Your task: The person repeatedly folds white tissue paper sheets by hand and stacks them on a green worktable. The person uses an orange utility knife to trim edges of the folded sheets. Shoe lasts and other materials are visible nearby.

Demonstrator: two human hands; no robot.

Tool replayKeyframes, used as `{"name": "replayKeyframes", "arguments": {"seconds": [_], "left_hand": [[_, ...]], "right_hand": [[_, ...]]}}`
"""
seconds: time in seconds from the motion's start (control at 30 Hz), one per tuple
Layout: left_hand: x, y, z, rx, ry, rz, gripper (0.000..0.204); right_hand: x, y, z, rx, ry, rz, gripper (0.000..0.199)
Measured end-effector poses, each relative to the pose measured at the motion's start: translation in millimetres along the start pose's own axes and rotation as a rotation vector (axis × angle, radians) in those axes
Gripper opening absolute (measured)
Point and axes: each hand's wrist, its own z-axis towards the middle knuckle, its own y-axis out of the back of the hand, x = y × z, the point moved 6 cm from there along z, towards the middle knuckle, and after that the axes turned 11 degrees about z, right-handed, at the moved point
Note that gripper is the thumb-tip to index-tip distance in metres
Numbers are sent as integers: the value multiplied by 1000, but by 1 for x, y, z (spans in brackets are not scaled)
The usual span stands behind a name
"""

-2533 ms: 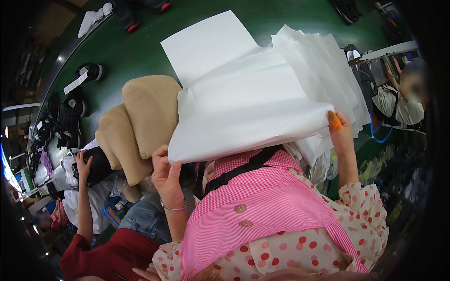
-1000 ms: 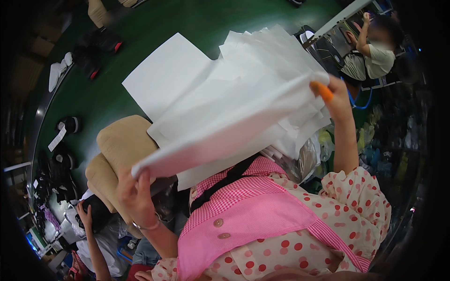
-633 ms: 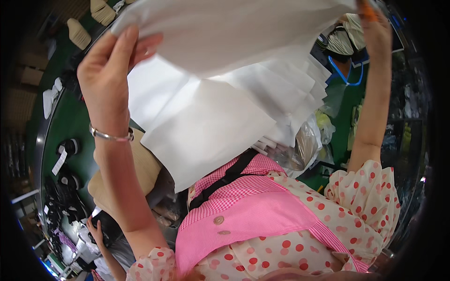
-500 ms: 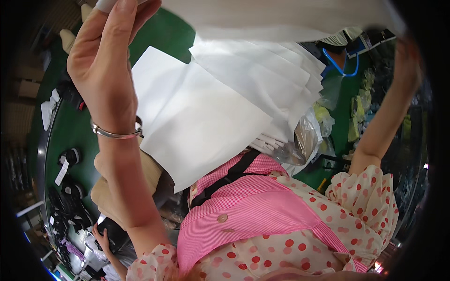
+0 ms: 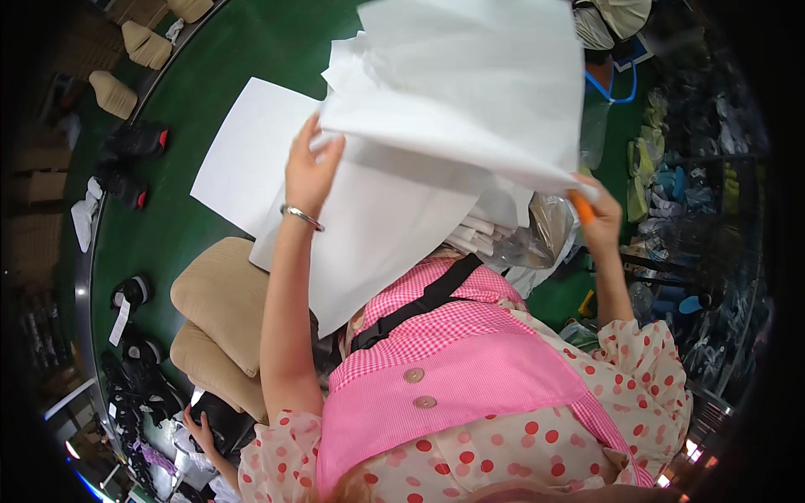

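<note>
Head view: left hand [image 5: 309, 168] pinches the left edge of a large white paper sheet [image 5: 470, 84] held up over the green table [image 5: 243, 50]. Right hand [image 5: 597, 220] grips its right corner. Beige cushions [image 5: 220, 293] near left; white sheet stack [image 5: 251, 168] lies farther on the table.

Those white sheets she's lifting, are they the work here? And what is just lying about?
In hand:
left hand gripping the lifted white sheet
right hand at that sheet's other edge
sheet stack underneath

Lying about:
beige cushions
black shoes on the green table
clear plastic bag
</note>
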Motion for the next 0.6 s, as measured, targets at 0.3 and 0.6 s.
{"name": "replayKeyframes", "arguments": {"seconds": [0.3, 0.6], "left_hand": [[18, -46, -140, 621, -103, 792, 74], [23, 10, -146, 187, -9, 711, 21]], "right_hand": [[-106, -37, 9, -24, -205, -133, 24], [-111, 10, 91, -208, -50, 84, 27]]}}
